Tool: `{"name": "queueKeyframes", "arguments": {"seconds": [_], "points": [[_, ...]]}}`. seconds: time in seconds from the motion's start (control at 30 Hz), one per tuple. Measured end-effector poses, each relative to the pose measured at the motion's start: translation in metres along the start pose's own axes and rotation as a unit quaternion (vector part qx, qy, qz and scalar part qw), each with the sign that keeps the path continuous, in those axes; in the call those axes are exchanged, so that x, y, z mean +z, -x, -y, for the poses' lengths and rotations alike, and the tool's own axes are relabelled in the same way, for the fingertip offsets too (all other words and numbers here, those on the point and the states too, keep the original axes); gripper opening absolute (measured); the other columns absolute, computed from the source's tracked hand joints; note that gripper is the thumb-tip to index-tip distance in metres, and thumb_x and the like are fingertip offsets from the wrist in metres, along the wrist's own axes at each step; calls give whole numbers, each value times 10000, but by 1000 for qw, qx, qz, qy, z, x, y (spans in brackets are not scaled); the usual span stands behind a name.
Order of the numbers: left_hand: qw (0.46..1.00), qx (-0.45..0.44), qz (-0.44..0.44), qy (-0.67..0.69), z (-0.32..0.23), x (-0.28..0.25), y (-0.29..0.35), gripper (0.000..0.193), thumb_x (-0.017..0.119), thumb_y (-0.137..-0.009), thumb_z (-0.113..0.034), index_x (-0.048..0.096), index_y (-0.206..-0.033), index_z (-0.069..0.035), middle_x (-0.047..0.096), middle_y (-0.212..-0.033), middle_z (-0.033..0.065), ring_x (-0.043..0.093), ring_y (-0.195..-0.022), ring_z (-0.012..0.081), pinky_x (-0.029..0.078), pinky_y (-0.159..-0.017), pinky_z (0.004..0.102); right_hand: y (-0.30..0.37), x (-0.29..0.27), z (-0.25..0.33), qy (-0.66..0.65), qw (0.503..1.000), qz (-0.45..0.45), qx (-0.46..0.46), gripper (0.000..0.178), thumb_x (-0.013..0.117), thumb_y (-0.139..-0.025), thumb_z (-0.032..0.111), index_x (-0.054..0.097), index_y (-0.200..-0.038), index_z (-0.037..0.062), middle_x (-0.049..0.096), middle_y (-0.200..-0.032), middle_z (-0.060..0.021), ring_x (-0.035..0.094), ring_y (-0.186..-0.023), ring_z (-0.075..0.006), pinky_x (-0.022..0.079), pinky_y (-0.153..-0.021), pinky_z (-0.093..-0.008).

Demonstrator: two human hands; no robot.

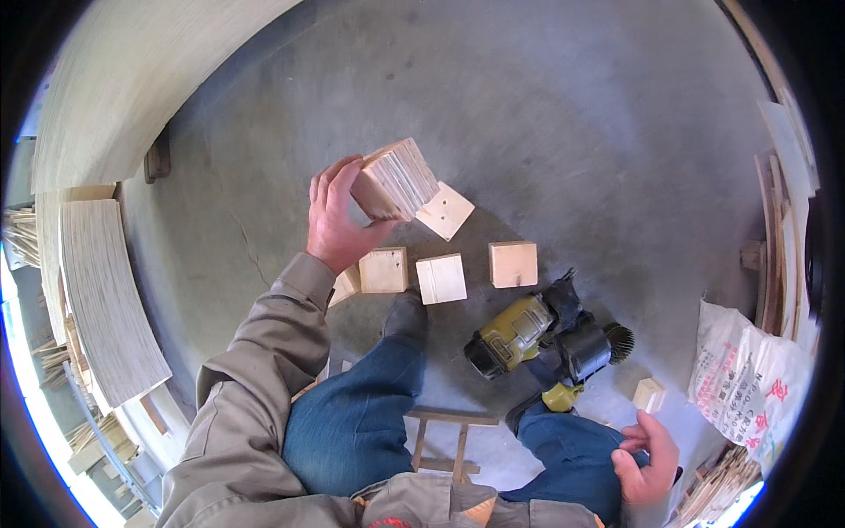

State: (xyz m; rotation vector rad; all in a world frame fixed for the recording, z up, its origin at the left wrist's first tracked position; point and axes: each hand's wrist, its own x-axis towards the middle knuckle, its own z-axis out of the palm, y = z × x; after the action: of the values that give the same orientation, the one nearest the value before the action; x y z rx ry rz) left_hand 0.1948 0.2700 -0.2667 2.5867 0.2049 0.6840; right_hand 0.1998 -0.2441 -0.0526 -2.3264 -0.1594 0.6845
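Landmark: the yellow-and-black power tool lying on the floor. Your layered wooden block is beyond the tool and to its left, gripped in your left hand, thumb at the near side, fingers at the far left. Your right hand, right of the tool and nearer you, is loosely curled, nothing visible in it. Hands well apart from each other.

Handling, judged: block stiff, modest weight for one hand, not fragile; raw wood should slip little, though the layered edge may splinter. Hold it across two opposite sides. Whether the layers are joined, cannot tell; if loose, squeeze across the stack.

Beyond and left of the tool: a row of square blocks.

Containers: white printed sack, right of the tool; contents not visible, fill cannot be told
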Motion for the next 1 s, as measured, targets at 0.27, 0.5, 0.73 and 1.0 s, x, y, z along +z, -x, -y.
{"name": "queueKeyframes", "arguments": {"seconds": [0.27,0.5,0.73,1.0], "points": [[955,-154,30,252,-70,-46,-39,843,869,-642,-120,482,-1375,39,603,-1299,144,580,-1203,281,436,-1065,405,14,-3,-1,6,994,-17,-107,601,794,-746,60,580,-1293,-69,690,-998,-189,686,-783,-223,563,-705,-315],[767,-259,115,575,-156,-109,-73,724,747,-753,-166,505,-1382,99,650,-1260,137,611,-1164,201,432,-1057,346,27,-12,-3,-15,993,-2,-114,577,792,-786,103,578,-1302,-39,698,-969,-190,696,-738,-216,566,-679,-320],[776,-194,155,580,-232,-170,-74,799,777,-710,-123,470,-1419,78,627,-1275,138,591,-1199,211,412,-1090,362,6,-7,-15,28,984,-19,-172,585,785,-805,223,588,-1308,-1,722,-962,-163,701,-762,-222,569,-735,-352],[867,18,156,472,-326,-155,-45,946,861,-590,-25,430,-1431,5,552,-1369,111,518,-1307,223,363,-1158,403,5,-24,23,-468,868,129,-103,650,626,-994,376,398,-1499,37,589,-1324,-144,666,-971,-181,545,-798,-327]]}}
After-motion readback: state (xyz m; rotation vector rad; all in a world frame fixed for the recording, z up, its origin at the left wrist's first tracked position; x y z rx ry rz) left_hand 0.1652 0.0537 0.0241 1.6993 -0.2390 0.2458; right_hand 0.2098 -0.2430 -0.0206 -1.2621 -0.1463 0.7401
